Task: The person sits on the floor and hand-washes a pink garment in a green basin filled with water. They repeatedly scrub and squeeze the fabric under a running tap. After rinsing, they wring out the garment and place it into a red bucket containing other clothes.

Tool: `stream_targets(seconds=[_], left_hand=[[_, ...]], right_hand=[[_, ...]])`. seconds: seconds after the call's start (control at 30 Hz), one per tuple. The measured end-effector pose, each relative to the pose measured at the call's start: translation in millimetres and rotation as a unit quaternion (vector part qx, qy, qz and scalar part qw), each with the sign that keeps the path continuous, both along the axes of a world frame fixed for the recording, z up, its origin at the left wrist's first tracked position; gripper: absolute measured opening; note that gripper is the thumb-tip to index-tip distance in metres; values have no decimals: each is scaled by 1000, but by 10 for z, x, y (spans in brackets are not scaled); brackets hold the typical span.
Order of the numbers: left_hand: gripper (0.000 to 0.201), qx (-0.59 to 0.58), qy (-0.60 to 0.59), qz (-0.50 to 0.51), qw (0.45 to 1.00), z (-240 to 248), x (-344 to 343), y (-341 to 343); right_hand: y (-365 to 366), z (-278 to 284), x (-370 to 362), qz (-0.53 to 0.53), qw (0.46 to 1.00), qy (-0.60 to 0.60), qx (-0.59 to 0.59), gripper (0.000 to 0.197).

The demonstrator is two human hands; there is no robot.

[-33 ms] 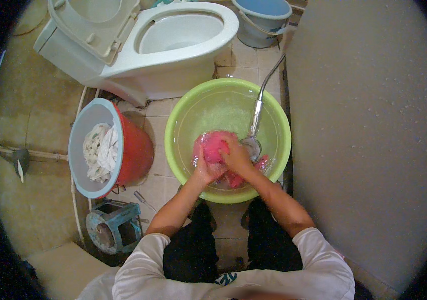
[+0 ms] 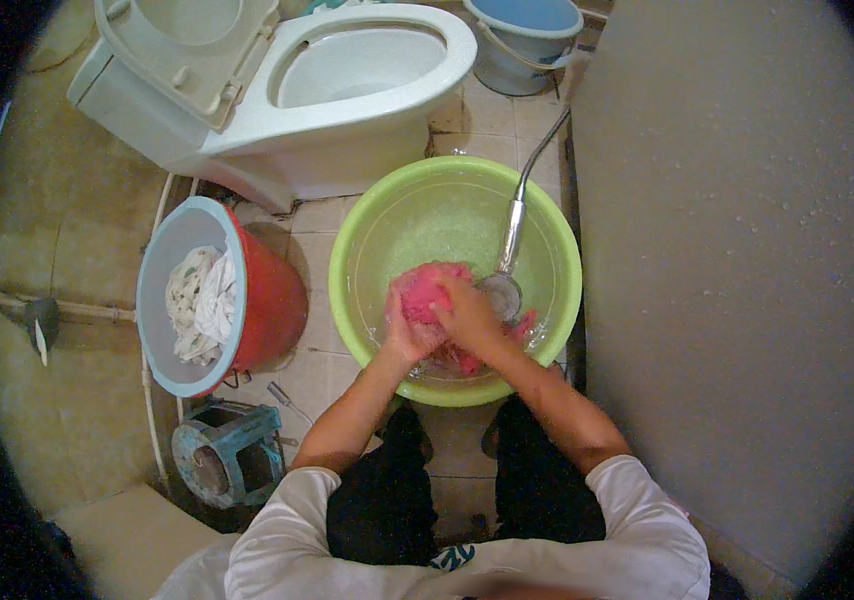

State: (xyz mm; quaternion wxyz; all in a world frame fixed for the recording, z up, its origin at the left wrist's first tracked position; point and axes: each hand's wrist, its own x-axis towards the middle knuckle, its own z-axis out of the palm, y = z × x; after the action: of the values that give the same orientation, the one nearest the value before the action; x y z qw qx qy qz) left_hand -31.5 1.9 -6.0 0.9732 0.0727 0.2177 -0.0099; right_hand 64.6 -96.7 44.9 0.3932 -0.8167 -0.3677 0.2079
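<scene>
Both my hands are in a round green basin (image 2: 339, 292) of water, closed on a wet pink cloth (image 2: 429, 288). My left hand (image 2: 409, 328) grips the cloth's left side, and my right hand (image 2: 469, 318) presses on it from the right. A looser part of the cloth hangs in the water below and right of my hands; its full shape is hidden. Close to my right hand, a silver shower head (image 2: 512, 240) on a metal hose lies in the basin with its round end in the water.
A white toilet (image 2: 367, 115) with raised lid stands beyond the basin, a grey bucket (image 2: 517, 70) to its right. At left is a red bucket (image 2: 272, 305) holding white clothes (image 2: 209, 300). Nearer sits a worn blue frame-like object (image 2: 237, 450). A wall (image 2: 737, 270) runs along the right.
My hands have shifted slightly on the pink cloth, and its bunched part looks more gathered between them. The basin and shower head have stayed in place.
</scene>
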Motion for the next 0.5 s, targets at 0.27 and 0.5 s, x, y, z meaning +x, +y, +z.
stream_targets(seconds=[0.27,0.5], left_hand=[[48,67,9,10,998,-506,152,157],[42,98,93,-15,991,-221,175,-82]], right_hand=[[66,140,-583,86,983,-114,114,18],[241,-153,45,-31,990,-96,-96,18]])
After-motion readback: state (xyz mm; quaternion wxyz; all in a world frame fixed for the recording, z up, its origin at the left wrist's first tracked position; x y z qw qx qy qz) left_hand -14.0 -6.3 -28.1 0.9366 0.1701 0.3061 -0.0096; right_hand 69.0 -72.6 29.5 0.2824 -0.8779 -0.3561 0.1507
